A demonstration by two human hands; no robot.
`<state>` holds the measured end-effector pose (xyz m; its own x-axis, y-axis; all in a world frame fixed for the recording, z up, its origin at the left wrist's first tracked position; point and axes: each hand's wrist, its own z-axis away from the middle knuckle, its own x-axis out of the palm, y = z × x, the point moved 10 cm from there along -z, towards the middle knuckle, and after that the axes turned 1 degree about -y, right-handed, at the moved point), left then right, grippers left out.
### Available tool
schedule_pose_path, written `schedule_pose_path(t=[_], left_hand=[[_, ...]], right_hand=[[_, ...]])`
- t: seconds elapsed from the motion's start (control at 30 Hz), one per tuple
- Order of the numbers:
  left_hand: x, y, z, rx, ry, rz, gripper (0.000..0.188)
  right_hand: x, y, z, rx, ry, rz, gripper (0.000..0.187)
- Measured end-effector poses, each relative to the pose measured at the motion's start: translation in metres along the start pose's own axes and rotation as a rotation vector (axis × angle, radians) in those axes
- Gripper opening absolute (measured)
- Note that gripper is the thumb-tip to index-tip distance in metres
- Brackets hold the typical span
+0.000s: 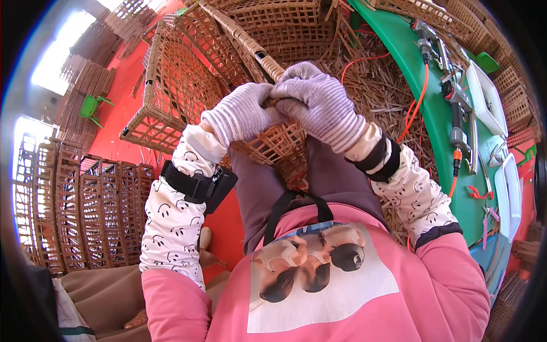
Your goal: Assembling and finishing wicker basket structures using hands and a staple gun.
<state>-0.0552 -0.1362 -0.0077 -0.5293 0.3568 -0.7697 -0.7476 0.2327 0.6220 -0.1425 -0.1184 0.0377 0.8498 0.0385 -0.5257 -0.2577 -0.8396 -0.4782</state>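
Note:
An open-weave brown wicker basket [176, 85] rests tilted in front of me, its lower part between my knees. Its thick wrapped rim [236, 34] runs from the far left toward my hands, with a dark band on it. My left hand [245, 111], in a pale striped knit glove, is closed at the near corner of that rim. Against it, my right hand [322, 102] in a matching glove has its fingers curled over the same corner. The two hands touch, and their fingertips hide whatever small piece may lie between them.
On the right, a green table [393, 40] carries air-powered tools [456, 114] with orange hoses, white trays [487, 97] and purple-handled scissors [487, 225]. Loose wooden strips [382, 85] heap beside it. Stacked wicker baskets [85, 211] and a green stool [91, 107] stand left on red flooring.

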Motion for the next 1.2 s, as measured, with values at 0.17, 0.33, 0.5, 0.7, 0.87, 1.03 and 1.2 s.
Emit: schedule_pose_path(t=[0.17, 0.33, 0.5, 0.7, 0.87, 1.03, 1.2], left_hand=[[0.003, 0.000, 0.002, -0.030, -0.032, 0.036, 0.034], [-0.004, -0.002, 0.003, 0.002, 0.046, -0.094, 0.036], [-0.003, 0.000, 0.007, -0.004, 0.083, -0.076, 0.034], [-0.014, 0.008, 0.018, -0.092, 0.244, -0.201, 0.030], [-0.015, 0.011, 0.019, 0.016, 0.310, -0.192, 0.032], [-0.008, 0.023, 0.013, 0.015, 0.249, -0.198, 0.033], [-0.006, 0.016, 0.011, -0.053, 0.235, -0.239, 0.032]], right_hand=[[-0.036, 0.053, 0.009, 0.528, 0.308, -0.648, 0.008], [-0.013, 0.054, 0.010, 0.582, 0.171, -0.947, 0.011], [0.007, 0.031, -0.001, 0.262, -0.171, -0.696, 0.018], [0.028, 0.037, 0.022, 0.610, -0.348, -1.105, 0.024], [0.008, 0.055, 0.034, 0.877, -0.137, -1.028, 0.033], [-0.005, 0.073, 0.044, 0.984, -0.045, -0.962, 0.038], [-0.007, 0.056, 0.001, 0.858, -0.194, -0.781, 0.041]])
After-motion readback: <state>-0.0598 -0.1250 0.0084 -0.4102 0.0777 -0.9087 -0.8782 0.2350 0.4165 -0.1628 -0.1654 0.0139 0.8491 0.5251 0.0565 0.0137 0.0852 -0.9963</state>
